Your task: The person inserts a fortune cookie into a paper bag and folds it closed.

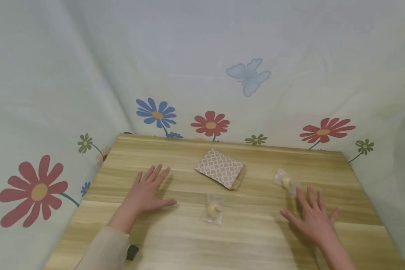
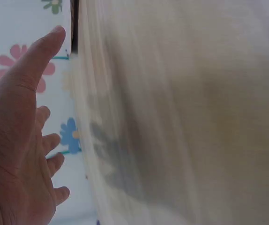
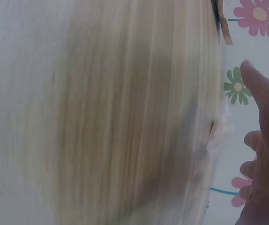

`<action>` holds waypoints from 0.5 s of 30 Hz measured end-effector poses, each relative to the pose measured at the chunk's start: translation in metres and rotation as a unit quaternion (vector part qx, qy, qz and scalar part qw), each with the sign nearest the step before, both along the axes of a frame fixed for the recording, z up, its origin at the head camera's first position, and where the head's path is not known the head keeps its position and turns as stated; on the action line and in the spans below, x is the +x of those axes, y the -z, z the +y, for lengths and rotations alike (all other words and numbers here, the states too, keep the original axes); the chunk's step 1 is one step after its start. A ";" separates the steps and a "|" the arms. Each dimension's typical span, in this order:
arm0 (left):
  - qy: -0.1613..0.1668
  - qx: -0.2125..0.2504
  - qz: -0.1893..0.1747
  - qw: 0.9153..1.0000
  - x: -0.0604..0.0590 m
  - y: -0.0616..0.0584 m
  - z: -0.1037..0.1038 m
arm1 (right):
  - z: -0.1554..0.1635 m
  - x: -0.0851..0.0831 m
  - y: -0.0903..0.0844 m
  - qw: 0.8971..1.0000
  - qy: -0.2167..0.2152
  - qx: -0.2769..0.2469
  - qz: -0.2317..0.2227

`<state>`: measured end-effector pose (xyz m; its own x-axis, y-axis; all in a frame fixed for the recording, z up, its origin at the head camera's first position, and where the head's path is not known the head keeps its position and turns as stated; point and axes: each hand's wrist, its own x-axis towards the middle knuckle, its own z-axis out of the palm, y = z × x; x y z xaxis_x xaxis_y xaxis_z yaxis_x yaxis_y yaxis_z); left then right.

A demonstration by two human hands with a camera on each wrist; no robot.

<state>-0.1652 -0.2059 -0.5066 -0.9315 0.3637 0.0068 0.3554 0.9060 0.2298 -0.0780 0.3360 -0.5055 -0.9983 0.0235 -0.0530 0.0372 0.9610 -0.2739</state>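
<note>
My left hand hovers over the left part of the table with fingers spread, holding nothing. On the right, my right hand is spread as well, its fingertips near a small clear packet with a pale yellow piece inside. A second clear packet, holding a rounded pale yellow piece, lies between the hands. Behind it sits a patterned brown and white paper bag, flat, its brown open end toward the right. In the left wrist view the thumb stands apart from the fingers above the tabletop.
The wood-grain table ends at a back edge against a white cloth backdrop printed with flowers and a butterfly. A small black object shows beside the left sleeve. Cloth hangs along both sides too.
</note>
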 end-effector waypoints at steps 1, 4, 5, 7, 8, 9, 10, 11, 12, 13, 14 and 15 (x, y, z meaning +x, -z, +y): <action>0.011 -0.002 -0.004 1.000 -0.007 -0.003 0.005 | -0.001 -0.001 0.000 1.000 -0.003 -0.001 0.001; 0.043 -0.013 -0.017 0.999 -0.024 -0.013 0.024 | -0.006 -0.003 -0.001 1.000 -0.010 -0.002 0.002; 0.054 -0.018 -0.020 0.998 -0.029 -0.016 0.031 | -0.008 -0.004 -0.002 1.000 -0.012 -0.002 0.001; 0.074 -0.029 -0.021 0.997 -0.041 -0.020 0.045 | -0.011 -0.006 -0.003 1.000 -0.017 0.002 0.002; 0.084 -0.036 -0.020 0.996 -0.046 -0.022 0.052 | -0.013 -0.006 -0.003 1.000 -0.019 0.004 0.003; 0.094 -0.043 -0.020 0.994 -0.052 -0.024 0.058 | -0.015 -0.007 -0.003 1.000 -0.021 0.006 0.004; 0.103 -0.051 -0.020 0.993 -0.057 -0.025 0.065 | -0.017 -0.008 -0.003 1.000 -0.022 0.007 0.004; 0.112 -0.057 -0.021 0.992 -0.061 -0.027 0.071 | -0.019 -0.008 -0.003 1.000 -0.025 0.008 0.005; 0.119 -0.063 -0.023 0.991 -0.065 -0.028 0.077 | -0.021 -0.009 -0.003 1.000 -0.027 0.007 0.005; 0.125 -0.069 -0.025 0.989 -0.069 -0.029 0.083 | -0.023 -0.009 -0.003 1.000 -0.029 0.006 0.006; 0.132 -0.075 -0.026 0.988 -0.073 -0.030 0.089 | -0.025 -0.010 -0.003 1.000 -0.030 0.003 0.008; 0.136 -0.079 -0.029 0.987 -0.077 -0.032 0.095 | -0.027 -0.010 -0.004 0.999 -0.032 0.001 0.010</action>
